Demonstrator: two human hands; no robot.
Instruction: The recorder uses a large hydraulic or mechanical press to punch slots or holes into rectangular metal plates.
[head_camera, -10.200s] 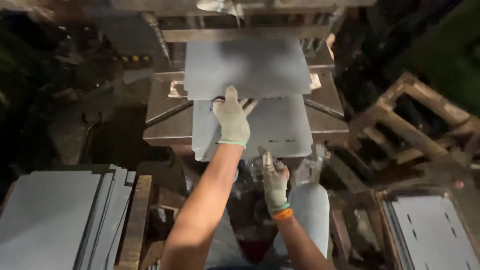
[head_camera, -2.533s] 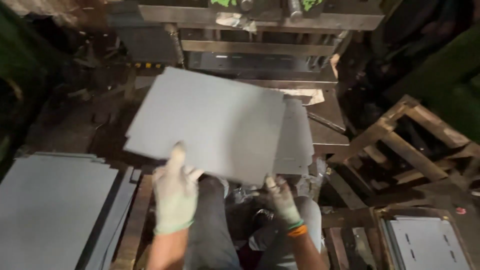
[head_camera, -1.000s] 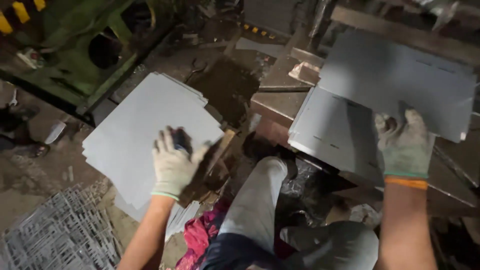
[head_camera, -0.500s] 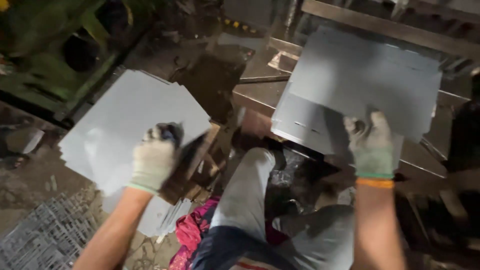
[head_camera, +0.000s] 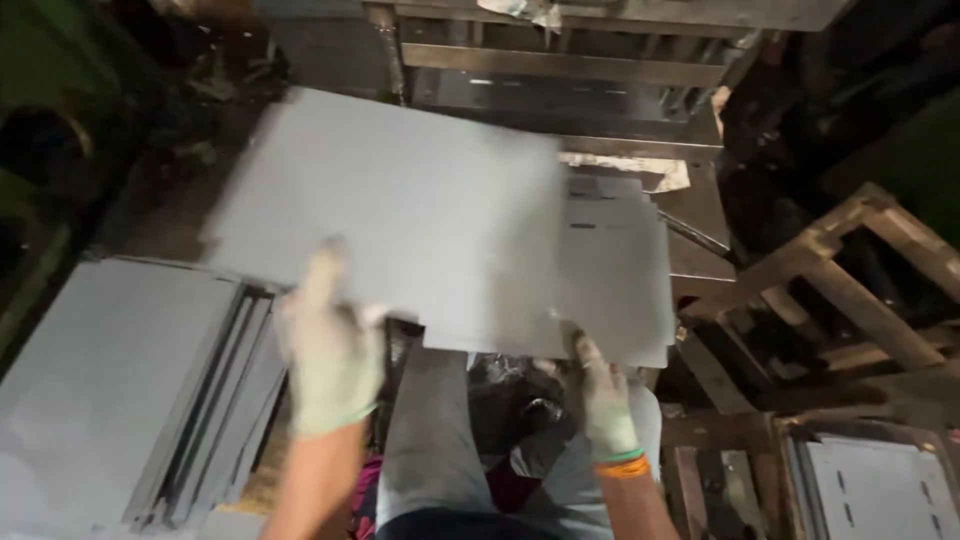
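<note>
Dim, cluttered workshop floor, with a heavy steel press frame (head_camera: 560, 60) up top and wooden pallets (head_camera: 850, 280) off to the right. Both gloved hands are on one big grey metal sheet (head_camera: 400, 220): the left hand (head_camera: 330, 350) is clamped on its near edge, and the right hand (head_camera: 600, 395) has its fingers up against the near right corner, though I can't tell how tight that grip is. The sheet hangs over the person's lap, partly covering another grey sheet (head_camera: 625, 270) lying on the press bed. Its long axis runs left to right, tilted a bit. I'd say it's midway: a tall stack of plain sheets (head_camera: 110, 390) waits on the left, and a slotted sheet (head_camera: 880, 490) sits in the crate at lower right.
</note>
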